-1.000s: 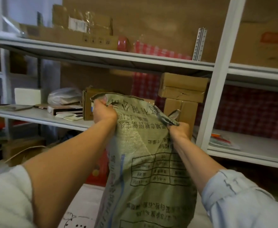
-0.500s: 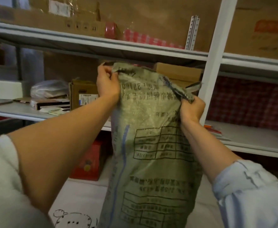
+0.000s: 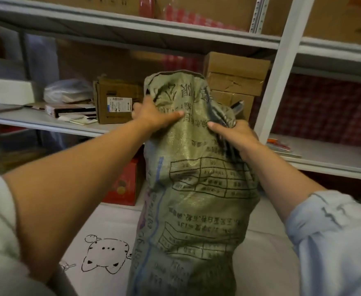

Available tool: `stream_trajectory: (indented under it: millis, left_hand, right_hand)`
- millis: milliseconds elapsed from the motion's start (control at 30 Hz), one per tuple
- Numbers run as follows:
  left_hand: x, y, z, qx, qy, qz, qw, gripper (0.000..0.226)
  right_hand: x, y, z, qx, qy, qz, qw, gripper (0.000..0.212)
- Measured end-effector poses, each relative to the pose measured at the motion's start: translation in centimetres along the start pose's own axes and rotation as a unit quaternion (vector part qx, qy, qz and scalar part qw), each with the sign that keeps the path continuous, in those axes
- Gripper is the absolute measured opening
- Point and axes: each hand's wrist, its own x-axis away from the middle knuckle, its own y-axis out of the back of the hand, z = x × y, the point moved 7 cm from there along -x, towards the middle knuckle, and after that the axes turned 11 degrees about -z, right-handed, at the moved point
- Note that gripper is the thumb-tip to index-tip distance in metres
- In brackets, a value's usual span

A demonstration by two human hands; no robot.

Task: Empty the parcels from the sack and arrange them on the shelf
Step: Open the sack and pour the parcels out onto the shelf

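Both hands on the sack, upright before the shelf.
Left hand grips its upper left edge, thumb across the front; right hand clenches bunched fabric at the right; boxes stacked behind; white sheet beneath.

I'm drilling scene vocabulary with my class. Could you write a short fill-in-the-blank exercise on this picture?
1. Both hands hold the grey-green woven sack near its ____.
2. The brown cardboard box with a white label stands on the shelf to the ____ of the sack.
3. The red carton sits ____ the white metal shelf board.
4. The white floor sheet shows a line drawing of a ____.

Missing words: top; left; below; cat
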Motion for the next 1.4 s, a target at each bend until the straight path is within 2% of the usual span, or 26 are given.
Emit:
stream_trajectory:
  millis: [33, 67, 133, 167, 233, 267, 333, 467, 600, 667, 767, 900, 1000, 1167, 1334, 1400]
  left_hand:
    - [0.5, -0.2, 0.6, -0.047, -0.009, -0.004, 0.999, 0.106]
    - [0.9, -0.3, 1.3, -0.069, -0.009, -0.007, 0.998, 0.106]
    - [1.5, -0.3, 2.5, -0.062, 0.016, 0.009, 0.998, 0.109]
    - [1.6, -0.3, 3.2, -0.050, 0.032, 0.019, 0.998, 0.110]
    - [2.4, -0.7, 4.1, -0.002, 0.062, 0.044, 0.997, 0.110]
    - [2.8, -1.0, 4.3, 0.047, 0.075, 0.058, 0.994, 0.108]
    - [3.3, -1.4, 4.7, 0.132, 0.090, 0.061, 0.985, 0.102]
    - [2.5, -1.4, 6.3, 0.106, 0.105, -0.020, 0.989, 0.079]
    - [1.2, -1.8, 6.9, 0.089, 0.095, -0.105, 0.986, 0.053]
    - [0.1, -2.2, 6.4, 0.124, 0.083, -0.134, 0.980, 0.043]
    - [-1.6, -3.1, 4.8, 0.212, 0.088, -0.173, 0.958, 0.041]
    - [-5.0, -3.6, 0.8, 0.364, 0.070, -0.168, 0.913, 0.041]
    - [-6.2, -2.9, -0.2, 0.395, 0.044, -0.176, 0.901, 0.043]
    - [-4.8, -4.4, 3.1, 0.332, 0.070, -0.156, 0.928, 0.038]
    - [-5.3, -3.1, 1.3, 0.349, 0.060, -0.151, 0.923, 0.042]
    - [-5.1, -2.7, 0.7, 0.359, 0.040, -0.141, 0.922, 0.042]
  right_hand:
    - [0.4, -0.5, 0.0, 0.034, 0.015, 0.032, 0.999, 0.057]
    - [0.5, -1.0, -0.1, 0.086, 0.024, 0.060, 0.994, 0.077]
    - [0.6, -2.3, -0.6, 0.212, 0.038, 0.104, 0.971, 0.125]
    - [0.4, -2.9, -1.4, 0.251, 0.030, 0.117, 0.960, 0.142]
    - [-0.4, -3.9, -3.0, 0.240, 0.013, 0.121, 0.963, 0.153]
    - [-0.4, -4.2, -3.2, 0.211, 0.013, 0.115, 0.971, 0.150]
    - [0.4, -4.4, -2.7, 0.145, 0.009, 0.080, 0.986, 0.128]
    - [0.6, -4.0, -3.6, 0.083, -0.007, -0.069, 0.994, 0.079]
    - [1.0, -3.4, -4.6, 0.014, -0.020, -0.203, 0.979, 0.057]
    - [1.2, -2.9, -4.9, -0.047, -0.019, -0.265, 0.963, 0.050]
    - [0.1, -1.9, -3.4, -0.123, 0.030, -0.324, 0.937, 0.034]
    - [-3.8, 0.6, 1.1, -0.178, 0.134, -0.370, 0.902, 0.026]
    - [-4.4, 0.8, 2.4, -0.173, 0.215, -0.369, 0.887, 0.023]
    - [-5.6, -1.3, -1.5, -0.132, 0.147, -0.264, 0.944, 0.024]
    - [-5.9, -0.3, -0.5, -0.148, 0.109, -0.267, 0.946, 0.029]
    - [-5.3, 0.8, 0.9, -0.165, 0.135, -0.294, 0.932, 0.029]
